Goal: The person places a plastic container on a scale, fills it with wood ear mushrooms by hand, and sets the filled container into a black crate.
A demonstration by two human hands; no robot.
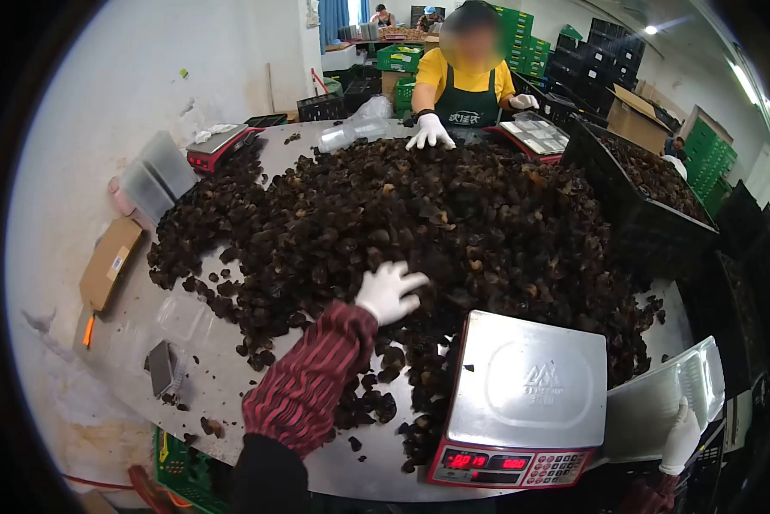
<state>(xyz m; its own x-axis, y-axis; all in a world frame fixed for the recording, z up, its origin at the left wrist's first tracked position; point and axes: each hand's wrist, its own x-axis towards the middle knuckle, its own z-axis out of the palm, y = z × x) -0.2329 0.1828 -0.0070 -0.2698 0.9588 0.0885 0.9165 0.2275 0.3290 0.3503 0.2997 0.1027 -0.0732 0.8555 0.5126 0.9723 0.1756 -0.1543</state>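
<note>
My left hand [392, 291], in a white glove and a striped red sleeve, reaches over the near side of a big heap of dark wood ear mushrooms [333, 227]. Its fingers are spread and nothing shows in them. At the lower right, my white-gloved right hand [681, 439] grips the near edge of a stack of clear plastic trays [666, 396]; part of the grip is hidden. Between the hands stands a red digital scale [526, 385] with a bare steel pan and lit red digits.
Across the metal table [230, 411] a co-worker in a yellow shirt [466, 86] has one gloved hand over the heap. A black crate [642, 184] of mushrooms stands at the right. Two more scales, clear trays [155, 176] and a cardboard piece [110, 261] lie around the edges.
</note>
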